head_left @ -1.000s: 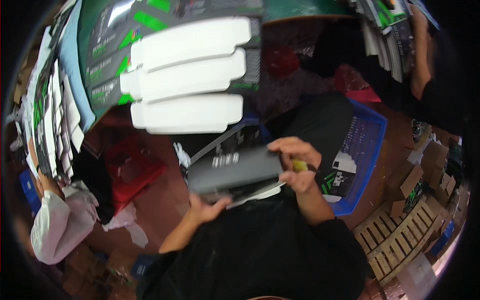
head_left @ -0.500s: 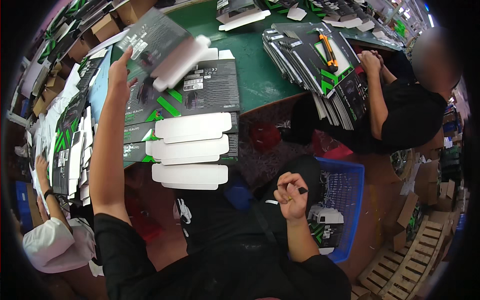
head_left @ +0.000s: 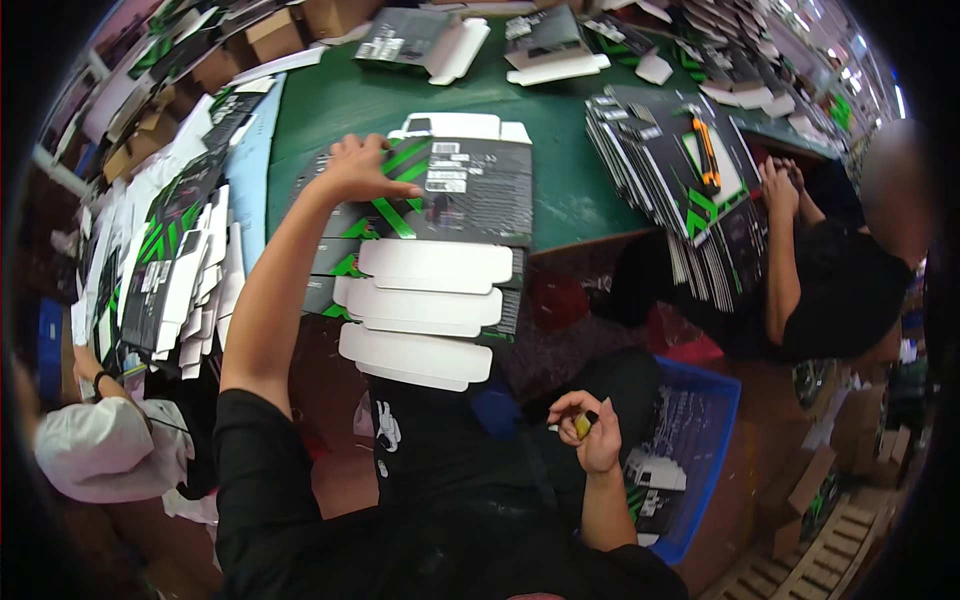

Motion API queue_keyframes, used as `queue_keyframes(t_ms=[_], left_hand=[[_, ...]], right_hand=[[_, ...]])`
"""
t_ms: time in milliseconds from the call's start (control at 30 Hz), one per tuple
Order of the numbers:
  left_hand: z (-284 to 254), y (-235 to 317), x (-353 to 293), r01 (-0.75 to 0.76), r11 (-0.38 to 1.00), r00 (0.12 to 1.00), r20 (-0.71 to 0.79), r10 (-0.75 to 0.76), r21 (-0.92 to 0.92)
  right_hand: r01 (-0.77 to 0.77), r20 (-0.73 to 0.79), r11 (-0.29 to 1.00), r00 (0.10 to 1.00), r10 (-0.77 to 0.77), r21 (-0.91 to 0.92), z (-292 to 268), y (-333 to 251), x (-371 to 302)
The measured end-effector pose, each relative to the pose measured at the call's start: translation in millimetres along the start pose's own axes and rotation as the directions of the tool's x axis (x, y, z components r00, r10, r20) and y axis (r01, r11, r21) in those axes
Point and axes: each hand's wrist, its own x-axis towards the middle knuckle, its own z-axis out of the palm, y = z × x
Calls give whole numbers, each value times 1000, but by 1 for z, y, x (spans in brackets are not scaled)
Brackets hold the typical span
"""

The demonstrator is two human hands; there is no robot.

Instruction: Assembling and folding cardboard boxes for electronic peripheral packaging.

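My left hand (head_left: 362,172) lies with spread fingers on the top one of several flat, unfolded cartons (head_left: 478,195), dark grey with green stripes. The stack lies at the table's near edge, and white flaps (head_left: 435,262) stick out toward me in overlapping rows. My right hand (head_left: 598,440) is held up at the right of my lap, fingers curled round a small yellow-and-black thing (head_left: 583,425); its kind cannot be made out. At the back of the green table (head_left: 320,110), a dark carton with a white flap (head_left: 400,40) lies loose.
To the right, a person (head_left: 850,260) sits by a carton stack with an orange-and-black cutter (head_left: 706,155) on it. A blue basket (head_left: 690,520) with cartons and scraps stands right of my legs. Piled cartons (head_left: 180,250) and another person's white cap (head_left: 95,450) are at left.
My left hand has let go of a dark carton, now lying at the back of the table, and come down on the stack. My right hand has turned, showing more yellow. The view has shifted.
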Motion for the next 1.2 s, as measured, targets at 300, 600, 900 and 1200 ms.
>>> queue_keyframes(t_ms=[300, 600, 900, 1200], left_hand=[[-9, -3, 50, 73, 993, 985, 151, -87, 98], [-91, 12, 6, -276, 961, 915, -307, 262, -3], [-111, 97, -170, -663, 742, 747, 24, 664, 96], [-45, 108, -226, -800, 581, 545, 224, 808, -152]], right_hand=[[-409, 170, 887, 879, 446, -213, 0, 2, -13], [-516, 235, 822, 853, 467, 242, -4, 53, -43], [-58, 283, 983, 959, 6, 177, 72, -33, -39], [654, 763, -395, 527, -374, -645, 91, -106, 52]])
